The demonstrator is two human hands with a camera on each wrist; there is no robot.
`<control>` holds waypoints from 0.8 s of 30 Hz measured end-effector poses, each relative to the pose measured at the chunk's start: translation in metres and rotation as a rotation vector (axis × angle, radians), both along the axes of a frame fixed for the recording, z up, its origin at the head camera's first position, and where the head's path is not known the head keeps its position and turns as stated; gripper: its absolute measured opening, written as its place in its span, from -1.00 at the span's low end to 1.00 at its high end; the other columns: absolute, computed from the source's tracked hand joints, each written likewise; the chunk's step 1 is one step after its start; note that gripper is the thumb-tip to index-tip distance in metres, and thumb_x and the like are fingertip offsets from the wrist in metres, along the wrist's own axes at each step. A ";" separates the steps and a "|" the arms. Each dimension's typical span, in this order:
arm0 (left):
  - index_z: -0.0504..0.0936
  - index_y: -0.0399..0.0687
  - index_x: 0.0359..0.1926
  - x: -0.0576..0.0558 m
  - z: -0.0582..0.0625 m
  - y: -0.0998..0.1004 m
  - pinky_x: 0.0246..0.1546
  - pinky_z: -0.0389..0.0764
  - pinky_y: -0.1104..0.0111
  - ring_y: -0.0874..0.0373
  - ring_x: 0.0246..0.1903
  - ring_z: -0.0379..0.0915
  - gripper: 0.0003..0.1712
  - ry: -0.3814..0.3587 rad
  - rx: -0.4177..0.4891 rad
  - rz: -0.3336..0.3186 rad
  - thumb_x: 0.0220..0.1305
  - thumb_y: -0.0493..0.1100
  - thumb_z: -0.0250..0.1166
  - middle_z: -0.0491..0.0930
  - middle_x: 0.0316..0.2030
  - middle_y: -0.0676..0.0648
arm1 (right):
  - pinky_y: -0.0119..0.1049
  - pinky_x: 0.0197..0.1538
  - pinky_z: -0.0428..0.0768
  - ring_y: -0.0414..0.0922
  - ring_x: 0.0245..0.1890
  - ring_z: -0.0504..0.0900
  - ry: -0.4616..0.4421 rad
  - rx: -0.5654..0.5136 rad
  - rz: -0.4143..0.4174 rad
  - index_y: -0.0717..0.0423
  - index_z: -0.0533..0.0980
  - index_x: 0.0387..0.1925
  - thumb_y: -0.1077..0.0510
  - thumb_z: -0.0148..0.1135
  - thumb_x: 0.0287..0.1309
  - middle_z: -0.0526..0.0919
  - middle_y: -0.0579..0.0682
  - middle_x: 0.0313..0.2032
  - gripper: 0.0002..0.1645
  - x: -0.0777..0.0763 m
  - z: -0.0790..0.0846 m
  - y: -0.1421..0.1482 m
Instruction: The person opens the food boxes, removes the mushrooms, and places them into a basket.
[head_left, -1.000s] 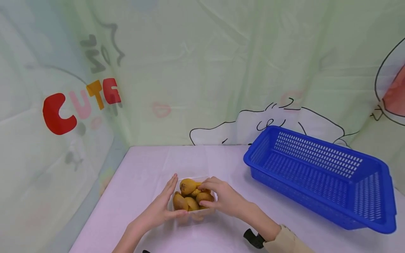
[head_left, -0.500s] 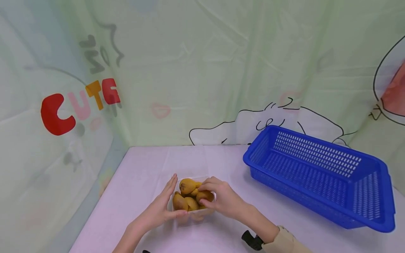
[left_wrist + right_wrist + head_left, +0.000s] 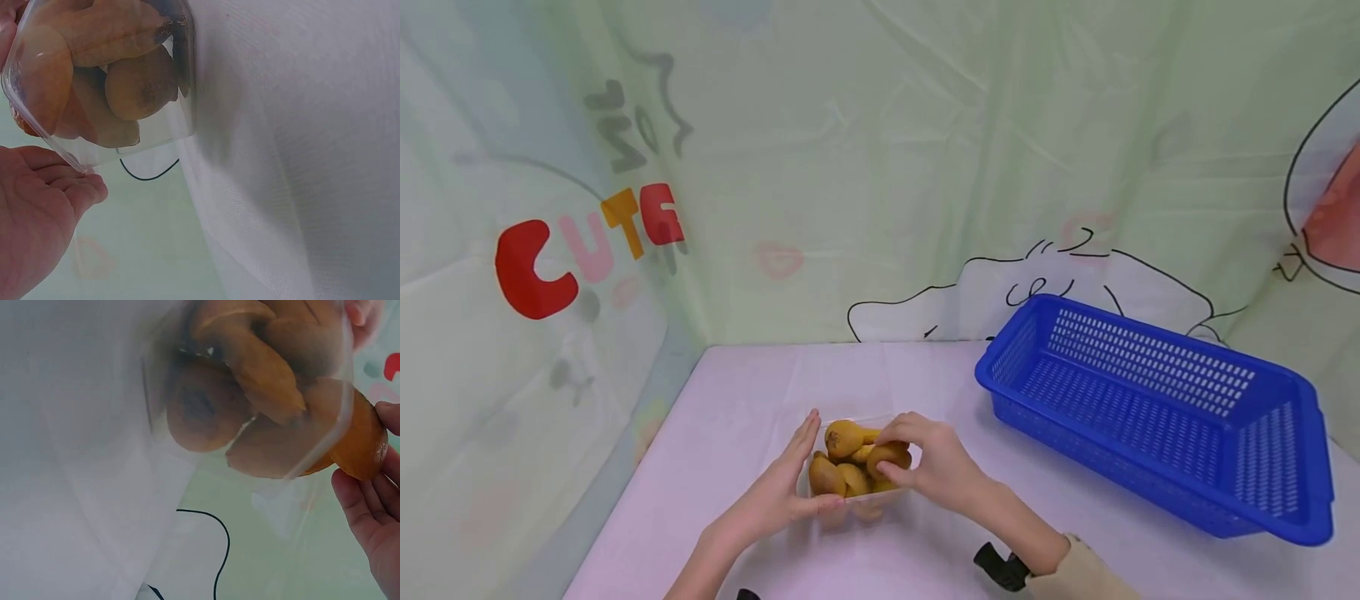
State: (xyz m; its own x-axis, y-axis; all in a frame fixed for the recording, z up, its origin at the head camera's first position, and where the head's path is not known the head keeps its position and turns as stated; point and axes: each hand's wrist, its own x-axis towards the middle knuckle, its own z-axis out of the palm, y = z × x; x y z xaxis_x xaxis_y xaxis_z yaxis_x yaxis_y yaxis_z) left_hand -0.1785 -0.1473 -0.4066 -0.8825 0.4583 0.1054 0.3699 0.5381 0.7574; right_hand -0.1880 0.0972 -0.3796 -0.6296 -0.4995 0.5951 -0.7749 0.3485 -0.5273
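Right hand (image 3: 936, 467): fingers (image 3: 901, 427) curled over the top of one yellow-brown fruit (image 3: 889, 456), thumb beneath it, pinching it at the right side of the heap; in the right wrist view, fruit (image 3: 359, 440) seen at the container rim with fingertips (image 3: 369, 512) just under it.

Left hand (image 3: 775, 496): fingers (image 3: 801, 442) straight and together, laid flat along the left wall of the clear plastic container (image 3: 880, 502), thumb lying across its near left corner; nothing gripped. In the left wrist view, palm (image 3: 34, 212) pressed against the container wall (image 3: 134, 134).

Clear plastic container: upright on the bench (image 3: 752, 400), between the two hands, touched by both. Heaped with fruits (image 3: 838, 475) of the same kind, topmost ones rising above the rim; pinched fruit on the right of the heap, touching its neighbours.

Blue perforated basket (image 3: 1150, 421): on the bench to the right of the container, well apart from it, long side running away to the right.

Bench: covered in pale lilac cloth; open surface behind the container up to the back edge, to its left up to the left edge, and between container and basket. Near edge out of view.

Surroundings: pale green printed curtain (image 3: 880, 167) hanging close behind the bench and along its left side.
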 end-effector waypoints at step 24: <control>-0.26 -0.12 0.44 0.000 0.000 0.000 0.28 -0.11 0.05 0.01 0.37 -0.36 0.26 0.005 -0.019 0.017 -0.02 0.16 0.39 -0.33 0.41 -0.04 | -0.42 -0.23 0.57 -0.17 -0.35 0.54 0.034 -0.232 -0.074 0.22 0.61 -0.30 0.45 0.42 -0.20 0.64 -0.01 -0.31 -0.68 -0.002 0.031 0.035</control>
State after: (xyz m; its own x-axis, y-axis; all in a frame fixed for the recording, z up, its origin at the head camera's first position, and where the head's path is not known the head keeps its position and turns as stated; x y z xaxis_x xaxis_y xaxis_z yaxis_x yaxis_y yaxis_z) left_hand -0.1784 -0.1468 -0.4068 -0.8897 0.4452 0.1009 0.3641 0.5586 0.7452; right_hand -0.1900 0.1321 -0.3484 -0.6371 -0.2999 0.7101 -0.7704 0.2777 -0.5739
